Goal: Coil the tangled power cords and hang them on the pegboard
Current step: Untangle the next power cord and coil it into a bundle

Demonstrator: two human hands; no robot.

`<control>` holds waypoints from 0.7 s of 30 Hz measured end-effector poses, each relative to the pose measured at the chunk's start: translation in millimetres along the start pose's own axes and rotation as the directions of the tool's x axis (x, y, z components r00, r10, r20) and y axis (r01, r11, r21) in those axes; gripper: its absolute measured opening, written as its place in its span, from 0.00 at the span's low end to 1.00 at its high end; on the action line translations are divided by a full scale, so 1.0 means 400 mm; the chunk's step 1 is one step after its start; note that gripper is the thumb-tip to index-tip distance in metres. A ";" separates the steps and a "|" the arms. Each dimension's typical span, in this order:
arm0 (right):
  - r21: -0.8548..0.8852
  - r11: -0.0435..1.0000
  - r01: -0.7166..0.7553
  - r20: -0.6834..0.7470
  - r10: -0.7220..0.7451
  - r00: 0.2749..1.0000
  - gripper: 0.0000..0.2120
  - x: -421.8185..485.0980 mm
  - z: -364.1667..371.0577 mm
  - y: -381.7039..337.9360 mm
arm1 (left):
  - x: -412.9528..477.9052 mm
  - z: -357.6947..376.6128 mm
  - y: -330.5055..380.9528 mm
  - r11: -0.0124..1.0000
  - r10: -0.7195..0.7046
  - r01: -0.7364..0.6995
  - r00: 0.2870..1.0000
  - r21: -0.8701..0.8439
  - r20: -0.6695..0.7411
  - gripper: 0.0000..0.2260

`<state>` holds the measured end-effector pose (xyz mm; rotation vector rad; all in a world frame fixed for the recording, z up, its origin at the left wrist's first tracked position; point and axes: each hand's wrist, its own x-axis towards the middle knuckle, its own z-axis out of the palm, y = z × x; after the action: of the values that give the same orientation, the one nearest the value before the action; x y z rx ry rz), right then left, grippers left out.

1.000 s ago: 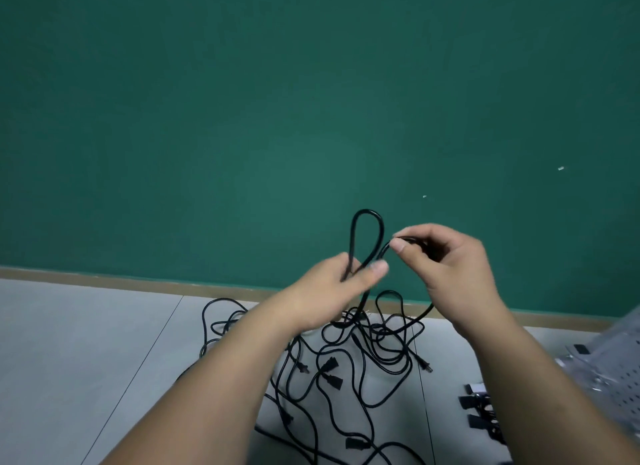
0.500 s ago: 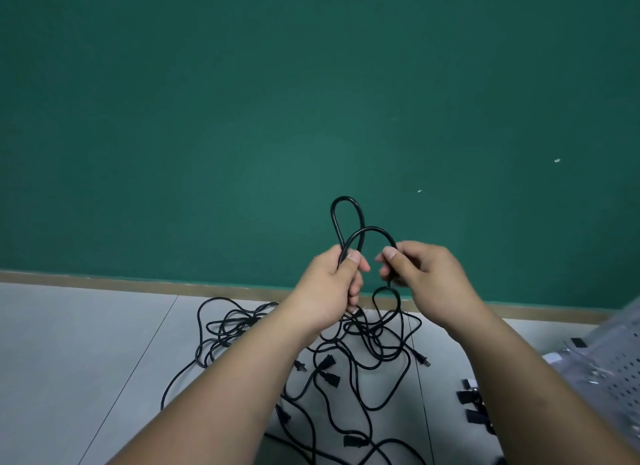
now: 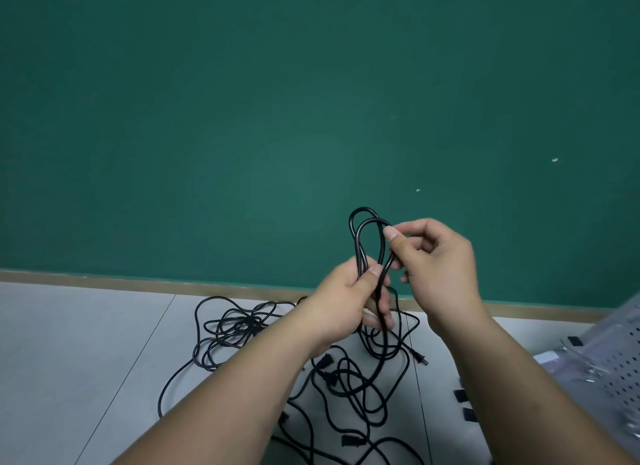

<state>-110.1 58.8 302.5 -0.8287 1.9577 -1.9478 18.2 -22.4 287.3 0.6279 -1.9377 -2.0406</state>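
Observation:
Two loops of a black power cord (image 3: 360, 232) stand up in front of the green wall. My left hand (image 3: 349, 301) grips the base of these loops, thumb on top. My right hand (image 3: 436, 256) pinches the right side of the nearer loop between thumb and fingers. The rest of the cord hangs down into a tangle of black cords (image 3: 346, 378) spread on the grey floor, with a plug end (image 3: 423, 360) lying at the right. A perforated white pegboard (image 3: 620, 364) lies at the right edge, partly cut off.
A second knot of black cord (image 3: 239, 322) lies on the floor to the left. Small black clips (image 3: 464, 395) sit on the floor near the pegboard. A tan baseboard (image 3: 104, 281) runs along the green wall.
A second loop has been added beside the first in my left hand. My right hand rose and now pinches that new loop's right side. The view shifted slightly.

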 end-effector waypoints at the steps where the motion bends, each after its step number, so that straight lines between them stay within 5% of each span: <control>1: -0.015 1.000 0.016 -0.013 -0.016 1.000 0.05 0.004 -0.003 0.002 | 0.001 0.007 0.000 1.000 0.010 -0.010 1.000 -0.028 -0.002 0.13; 7: 0.020 1.000 -0.009 0.000 0.009 1.000 0.05 0.018 -0.025 0.008 | -0.003 0.045 0.010 0.996 0.017 -0.011 0.997 -0.089 0.069 0.15; 9: 0.076 0.996 -0.052 0.106 0.044 0.993 0.02 0.018 -0.029 -0.002 | -0.006 0.030 0.013 0.998 -0.002 0.011 0.988 -0.064 0.151 0.14; 13: 0.052 0.991 -0.120 0.321 0.098 0.942 0.12 0.025 -0.042 -0.017 | -0.007 -0.007 0.005 0.999 -0.034 0.037 0.967 -0.007 0.254 0.14; 21: -0.157 0.987 -0.036 0.269 0.077 0.960 0.05 0.026 -0.041 -0.009 | 0.003 -0.022 -0.018 0.986 -0.021 0.002 0.994 0.170 0.111 0.09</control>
<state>-127.0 66.9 309.2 -1.0095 1.9528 -1.5707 22.1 -30.1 279.7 0.5734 -2.1943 -1.9715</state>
